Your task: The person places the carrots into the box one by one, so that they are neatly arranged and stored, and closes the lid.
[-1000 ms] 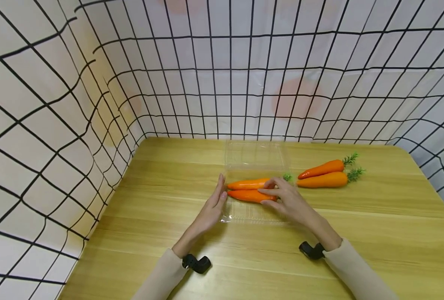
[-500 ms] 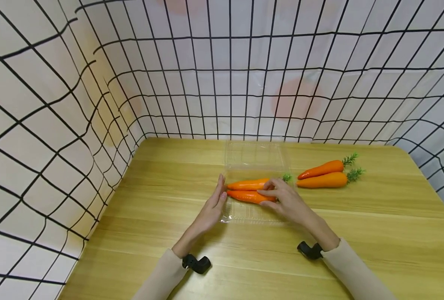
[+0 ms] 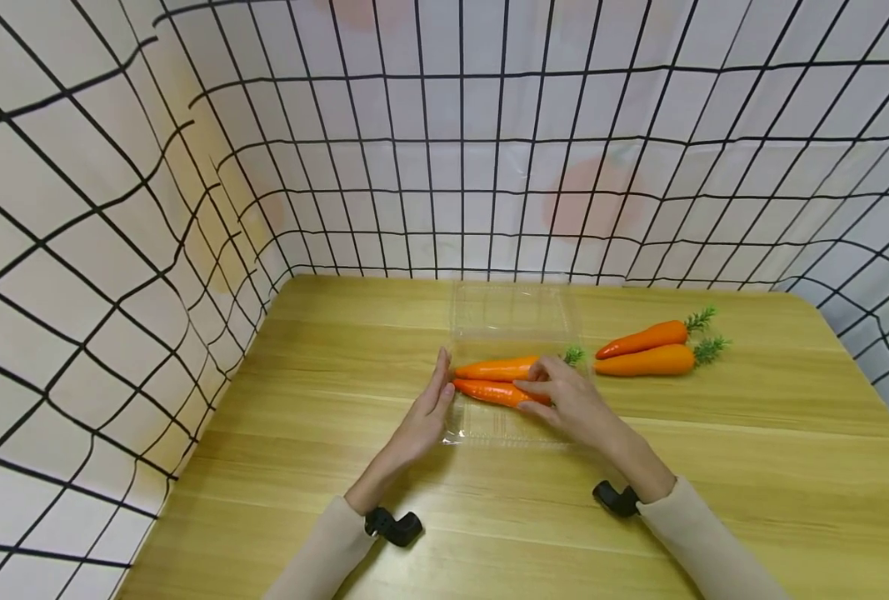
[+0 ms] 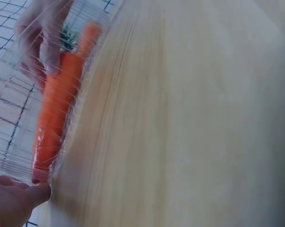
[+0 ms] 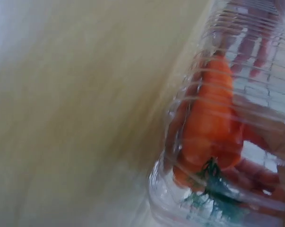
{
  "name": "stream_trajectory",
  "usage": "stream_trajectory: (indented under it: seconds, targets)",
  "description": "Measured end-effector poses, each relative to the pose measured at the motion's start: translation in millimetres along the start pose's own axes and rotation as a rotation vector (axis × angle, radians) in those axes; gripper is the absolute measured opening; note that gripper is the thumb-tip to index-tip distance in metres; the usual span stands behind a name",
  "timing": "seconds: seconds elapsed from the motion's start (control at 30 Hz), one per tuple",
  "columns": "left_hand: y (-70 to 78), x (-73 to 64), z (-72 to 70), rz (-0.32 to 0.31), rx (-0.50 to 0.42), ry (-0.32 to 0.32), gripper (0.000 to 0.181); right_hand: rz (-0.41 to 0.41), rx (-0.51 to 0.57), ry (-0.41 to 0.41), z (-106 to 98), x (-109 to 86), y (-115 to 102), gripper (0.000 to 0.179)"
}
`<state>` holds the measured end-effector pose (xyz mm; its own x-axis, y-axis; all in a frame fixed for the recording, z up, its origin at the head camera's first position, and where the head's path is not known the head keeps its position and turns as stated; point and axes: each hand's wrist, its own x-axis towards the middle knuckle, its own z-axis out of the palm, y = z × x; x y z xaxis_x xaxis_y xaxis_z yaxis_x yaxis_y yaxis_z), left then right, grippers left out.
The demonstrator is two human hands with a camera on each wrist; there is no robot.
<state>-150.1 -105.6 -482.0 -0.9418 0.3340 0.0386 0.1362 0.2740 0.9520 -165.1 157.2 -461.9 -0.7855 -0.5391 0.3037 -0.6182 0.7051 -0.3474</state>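
In the head view, two orange carrots lie side by side in the base of a clear plastic clamshell box. My right hand pinches the thick end of the nearer carrot between thumb and fingers and hides its top. The farther carrot points its tip left, green leaves at its right end. My left hand rests along the box's left side, fingers straight, close by the carrot tips. Through the clear wall, the left wrist view shows the near carrot and my left thumb at the box corner.
Two more carrots, an upper one and a lower one, lie on the wooden table right of the box. The box's raised lid stands toward the back. Black-gridded white cloth walls the table's back and sides.
My right hand has shifted slightly left, and the near carrot has moved a little left with it. The left hand, box and other carrots stay put.
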Motion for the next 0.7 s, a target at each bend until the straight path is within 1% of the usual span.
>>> stream_trajectory:
  seconds: [0.17, 0.27, 0.33, 0.43, 0.7]
  targets:
    - [0.5, 0.6, 1.2, -0.001, 0.013, 0.001, 0.061, -0.091, -0.088, 0.086, -3.7, -1.2, 0.9, 0.031]
    - [0.2, 1.0, 1.7, 0.005, 0.008, 0.001, 0.061, -0.113, -0.103, 0.143, -11.9, -2.1, 1.4, 0.029]
    - [-0.1, 1.1, 1.8, 0.005, 0.004, 0.001, 0.061, -0.105, -0.098, 0.161, -18.5, -3.2, 3.2, 0.029]
    - [-0.6, 0.7, 1.8, 0.003, -0.005, -0.003, 0.061, -0.072, -0.091, 0.178, -28.1, -7.4, 10.1, 0.031]
    - [-1.5, 0.8, 0.5, 0.001, -0.001, -0.008, 0.062, -0.03, -0.088, 0.251, -51.3, -24.7, 39.4, 0.045]
